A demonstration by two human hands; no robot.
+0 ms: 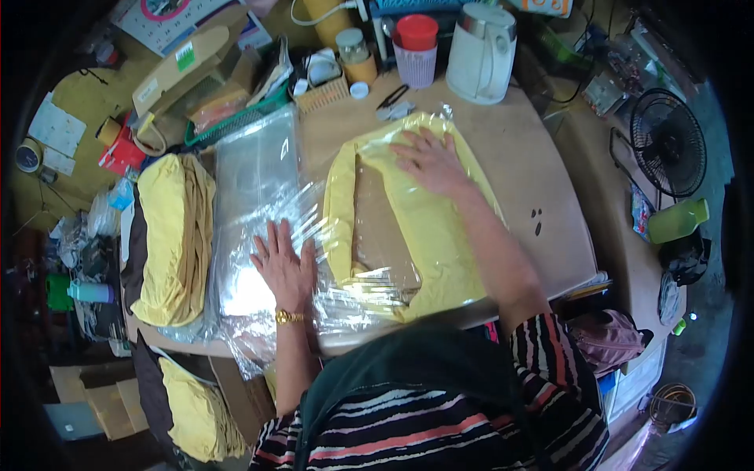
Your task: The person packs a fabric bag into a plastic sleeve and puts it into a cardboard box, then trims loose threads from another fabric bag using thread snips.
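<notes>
We do best with light, even pressure — left hand spread on the clear plastic, right hand splayed on the yellow cloth directly beneath it, both gripping nothing.

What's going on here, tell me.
A person at a table has both hands spread, palms down. The right hand lies on a yellow cloth that looks to be inside a clear bag. The left hand lies on loose clear plastic beside it. Further left sits a folded yellow pile. Neither hand is gripping anything.
</notes>
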